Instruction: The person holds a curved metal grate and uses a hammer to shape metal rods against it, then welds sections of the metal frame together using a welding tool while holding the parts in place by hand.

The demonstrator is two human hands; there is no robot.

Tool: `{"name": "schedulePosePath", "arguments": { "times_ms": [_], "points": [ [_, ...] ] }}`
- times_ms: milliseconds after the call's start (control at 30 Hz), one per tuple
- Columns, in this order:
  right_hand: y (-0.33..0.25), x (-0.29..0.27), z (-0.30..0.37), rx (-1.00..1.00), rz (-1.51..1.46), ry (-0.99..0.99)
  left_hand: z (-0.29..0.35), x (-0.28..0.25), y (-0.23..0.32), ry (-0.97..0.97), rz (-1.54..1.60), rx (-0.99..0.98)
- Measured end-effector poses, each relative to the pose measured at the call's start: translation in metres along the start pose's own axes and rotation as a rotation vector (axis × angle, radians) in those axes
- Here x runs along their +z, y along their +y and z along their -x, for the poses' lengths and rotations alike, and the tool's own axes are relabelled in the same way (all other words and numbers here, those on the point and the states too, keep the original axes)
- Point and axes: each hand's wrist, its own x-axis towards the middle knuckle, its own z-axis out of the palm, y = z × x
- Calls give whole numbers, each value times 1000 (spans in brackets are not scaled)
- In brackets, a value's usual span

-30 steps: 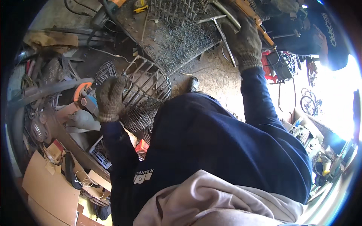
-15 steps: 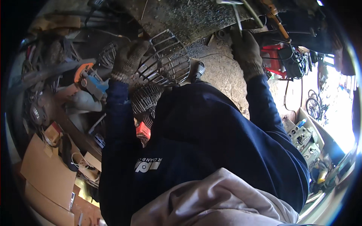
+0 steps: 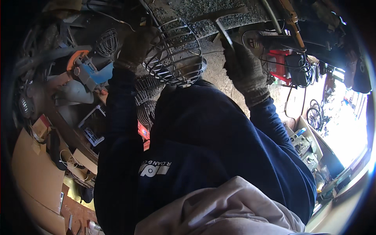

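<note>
Hammer (image 3: 223,31) clasped in the right grip (image 3: 243,70) is best handled clear of the left grip (image 3: 137,47), which should brace the wire basket (image 3: 172,55) it holds at its side.

A tilted, rounded metal-bar cage (image 3: 174,55) is held left of a slim, T-shaped hammer (image 3: 223,31).

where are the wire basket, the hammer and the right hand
Wire basket (image 3: 184,58): head view, on a bar near its middle.
Hammer (image 3: 223,32): head view, on its handle.
Right hand (image 3: 244,71): head view, on its gloved back.
</note>
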Motion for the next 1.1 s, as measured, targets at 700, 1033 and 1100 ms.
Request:
{"name": "schedulePosePath", "arguments": {
  "times_ms": [700,1033,1100],
  "points": [
    [-16,17,11,-97,205,46,11,12,-30,54,-166,184],
    [-32,22,8,-49,150,120,9,7,-17,155,-207,246],
    [-22,22,4,-92,353,34,7,10,-21,112,-249,187]
  ]
}}
